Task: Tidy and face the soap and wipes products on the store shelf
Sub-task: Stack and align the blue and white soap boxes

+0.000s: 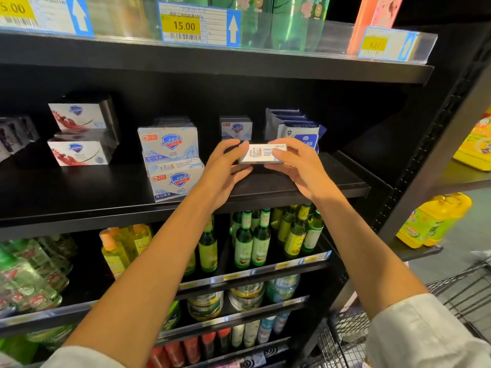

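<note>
Left hand [225,166] and right hand [297,166] grip a white soap box [263,154] between them, just above the shelf [305,185]; left of the hands stand stacked Safeguard boxes [172,160], behind the right hand blue wipes packs [297,128], behind the held box another soap box [236,128]

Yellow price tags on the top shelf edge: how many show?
3: one yellow price tag at far left, cut off by the frame; one reading 15.00 at centre; one at right. More may lie out of view.
</note>
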Tool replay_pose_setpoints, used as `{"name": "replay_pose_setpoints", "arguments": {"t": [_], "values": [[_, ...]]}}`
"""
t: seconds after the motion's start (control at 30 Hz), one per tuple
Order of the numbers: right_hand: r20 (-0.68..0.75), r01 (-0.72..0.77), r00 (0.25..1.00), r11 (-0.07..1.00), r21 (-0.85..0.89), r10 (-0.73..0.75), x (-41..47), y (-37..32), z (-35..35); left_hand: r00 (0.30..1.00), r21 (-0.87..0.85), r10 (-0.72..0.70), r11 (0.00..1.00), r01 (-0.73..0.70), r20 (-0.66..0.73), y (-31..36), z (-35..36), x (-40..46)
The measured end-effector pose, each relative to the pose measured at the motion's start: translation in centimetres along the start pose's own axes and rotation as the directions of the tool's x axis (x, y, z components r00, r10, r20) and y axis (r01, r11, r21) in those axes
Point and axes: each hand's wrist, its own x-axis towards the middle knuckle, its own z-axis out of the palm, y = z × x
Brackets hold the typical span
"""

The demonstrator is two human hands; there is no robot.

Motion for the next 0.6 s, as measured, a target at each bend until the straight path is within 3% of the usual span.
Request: {"name": "replay_pose_setpoints", "arguments": {"t": [0.3, 0.5, 0.6], "values": [[0.012, 0.043, 0.999, 0.995, -0.094, -0.042, 0.28, 0.20, -0.28, 0.999, -0.017, -0.011, 1.000, 0.011, -0.035, 0.01, 0.02, 0.30], [-0.084, -0.077, 0.994, 0.997, -0.012, 0.075, 0.56, -0.05, 0.58, 0.999, -0.012, 0.002, 1.000, -0.003, -0.046, 0.00, -0.13, 0.32], [-0.057, -0.108, 0.993, 0.994, -0.019, 0.107, 0.48, -0.15, 0.58, 0.999, 0.002, 0.033, 0.999, -0.032, -0.014, -0.01, -0.21, 0.12]]}}
